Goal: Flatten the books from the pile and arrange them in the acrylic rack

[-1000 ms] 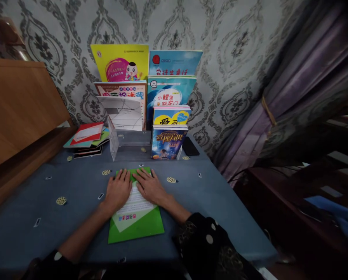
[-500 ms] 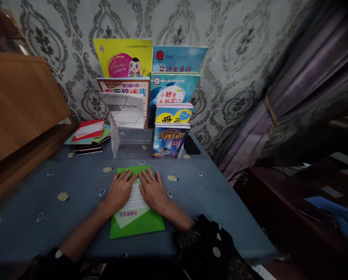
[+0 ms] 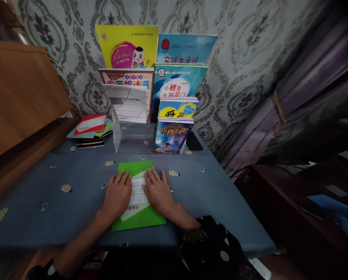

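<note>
A thin green book with a white panel on its cover lies flat on the blue-grey tablecloth in front of me. My left hand rests palm down on its left half, fingers stretched out. My right hand lies flat on its right half, fingers spread toward the far edge. Neither hand grips anything.
A clear tiered stand at the back holds several upright children's books, the front one dark blue. A small stack of thin books lies at the back left. A black phone lies right of the stand. Wooden board left, purple curtain right.
Both hands have slid back toward me along the green book, baring more of its far end. The camera view has tilted slightly.
</note>
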The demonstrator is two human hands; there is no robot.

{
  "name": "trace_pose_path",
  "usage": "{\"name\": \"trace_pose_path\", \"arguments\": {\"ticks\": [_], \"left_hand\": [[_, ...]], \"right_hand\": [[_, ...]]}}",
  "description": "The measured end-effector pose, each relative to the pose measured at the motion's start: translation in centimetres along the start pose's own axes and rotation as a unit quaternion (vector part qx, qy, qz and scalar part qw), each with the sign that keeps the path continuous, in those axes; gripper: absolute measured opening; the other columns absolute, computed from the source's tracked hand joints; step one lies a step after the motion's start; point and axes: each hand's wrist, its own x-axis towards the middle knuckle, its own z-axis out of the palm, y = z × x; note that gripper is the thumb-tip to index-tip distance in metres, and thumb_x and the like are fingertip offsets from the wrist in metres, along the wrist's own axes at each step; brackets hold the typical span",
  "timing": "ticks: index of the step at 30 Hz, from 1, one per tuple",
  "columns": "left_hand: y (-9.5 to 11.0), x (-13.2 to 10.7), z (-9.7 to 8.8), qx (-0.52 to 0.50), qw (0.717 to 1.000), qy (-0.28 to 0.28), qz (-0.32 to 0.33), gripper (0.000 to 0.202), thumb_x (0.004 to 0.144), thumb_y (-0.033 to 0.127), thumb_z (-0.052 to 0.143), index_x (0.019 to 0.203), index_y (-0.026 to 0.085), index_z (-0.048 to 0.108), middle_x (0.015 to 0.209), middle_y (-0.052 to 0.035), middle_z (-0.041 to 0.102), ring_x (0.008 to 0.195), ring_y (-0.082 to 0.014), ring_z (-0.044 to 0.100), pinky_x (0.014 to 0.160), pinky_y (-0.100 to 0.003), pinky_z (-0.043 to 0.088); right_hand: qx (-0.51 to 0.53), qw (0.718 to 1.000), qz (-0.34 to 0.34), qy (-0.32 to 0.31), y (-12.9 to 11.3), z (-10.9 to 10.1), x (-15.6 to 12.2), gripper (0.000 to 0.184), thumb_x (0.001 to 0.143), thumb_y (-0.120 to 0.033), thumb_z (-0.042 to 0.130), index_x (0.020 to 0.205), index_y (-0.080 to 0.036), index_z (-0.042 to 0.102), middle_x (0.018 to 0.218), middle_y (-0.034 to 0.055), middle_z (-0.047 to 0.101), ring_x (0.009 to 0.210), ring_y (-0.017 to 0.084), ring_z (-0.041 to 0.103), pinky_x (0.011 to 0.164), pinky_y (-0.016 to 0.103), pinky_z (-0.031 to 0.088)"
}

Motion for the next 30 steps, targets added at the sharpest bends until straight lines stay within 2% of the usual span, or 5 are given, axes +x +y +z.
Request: {"name": "trace_pose_path", "arguments": {"ticks": [5,13,19,26,30], "left_hand": [[0.1,-1.2,0.2,-0.057,0.997,0.014,0.049,0.038,0.098,0.017,0.039,0.128,0.017,0.061,0.135,-0.0116,0.061,0.129,-0.0287,0.051,0.104,-0.049,0.041],[0.6,-2.9,-0.6,-0.030,0.999,0.031,-0.007,0.037,0.097,0.022,0.041,0.122,0.008,0.065,0.127,-0.0185,0.065,0.126,-0.0376,0.053,0.099,-0.057,0.042],[1.4,-4.4,-0.5,-0.083,0.995,0.036,0.036,0.038,0.100,0.026,0.038,0.129,0.018,0.061,0.136,-0.0128,0.060,0.134,-0.0315,0.045,0.105,-0.053,0.039],[0.8,-5.9,-1.6,-0.052,0.998,0.015,-0.012,0.040,0.098,0.030,0.041,0.125,0.011,0.063,0.134,-0.0171,0.060,0.133,-0.0373,0.045,0.104,-0.058,0.038],[0.7,-7.2,-1.8,-0.059,0.998,0.017,-0.002,0.040,0.100,0.031,0.039,0.128,0.013,0.061,0.136,-0.0153,0.060,0.133,-0.0356,0.045,0.103,-0.056,0.039]], "right_hand": [[0.026,0.995,-0.090,-0.020,-0.1,-0.4,-1.1,0.042,0.101,-0.025,0.037,0.140,-0.021,0.051,0.149,0.0112,0.047,0.142,0.027,0.036,0.113,0.057,0.029],[-0.004,1.000,0.006,0.004,-0.3,-0.4,-2.5,0.049,0.099,-0.032,0.044,0.140,-0.006,0.050,0.147,0.0215,0.046,0.141,0.034,0.037,0.114,0.059,0.028],[0.020,0.995,-0.094,-0.010,-0.1,-0.5,-3.8,0.039,0.100,-0.029,0.045,0.138,-0.027,0.054,0.149,0.0111,0.048,0.142,0.029,0.036,0.112,0.056,0.032],[0.021,1.000,-0.015,-0.001,0.1,-0.3,-5.5,0.050,0.101,-0.034,0.039,0.143,-0.008,0.046,0.150,0.0193,0.043,0.142,0.031,0.035,0.114,0.058,0.028],[0.033,0.999,-0.030,-0.005,0.1,-0.6,-6.6,0.046,0.101,-0.032,0.040,0.142,-0.012,0.049,0.150,0.0178,0.045,0.142,0.030,0.035,0.114,0.058,0.028]]}}
